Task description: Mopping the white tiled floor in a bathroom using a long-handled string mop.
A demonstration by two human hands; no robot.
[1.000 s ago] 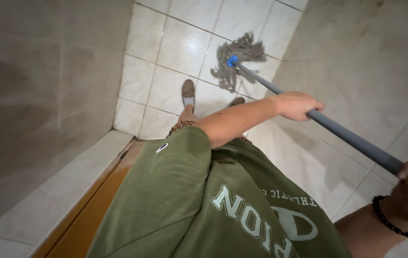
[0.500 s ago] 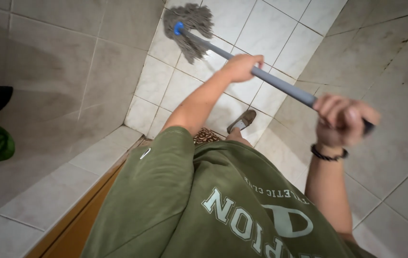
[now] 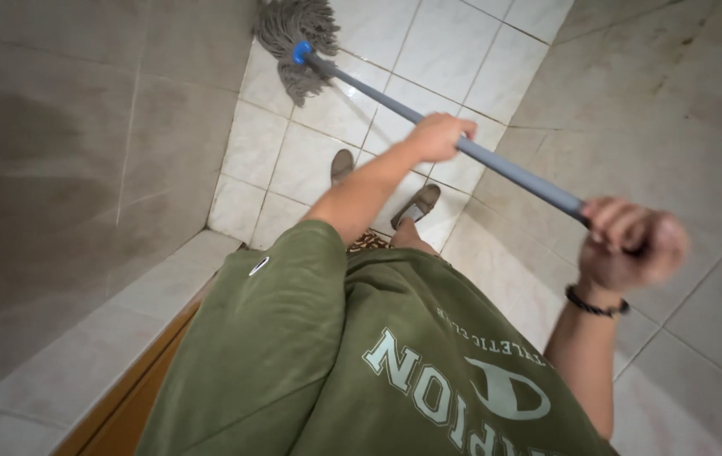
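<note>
Hands point(image 3: 438, 135) (both) gripping mop handle point(image 3: 513, 171)

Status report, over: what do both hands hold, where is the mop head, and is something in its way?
Left hand and right hand shut on mop handle. Mop head on floor tiles at the wall. Shoes behind it, apart.

Place: we take it for a tiled bathroom or washroom.
Evidence: pale floor tiles point(image 3: 428, 42) under the mop head point(image 3: 289, 38), tiled walls point(image 3: 82, 143) either side of it.
</note>
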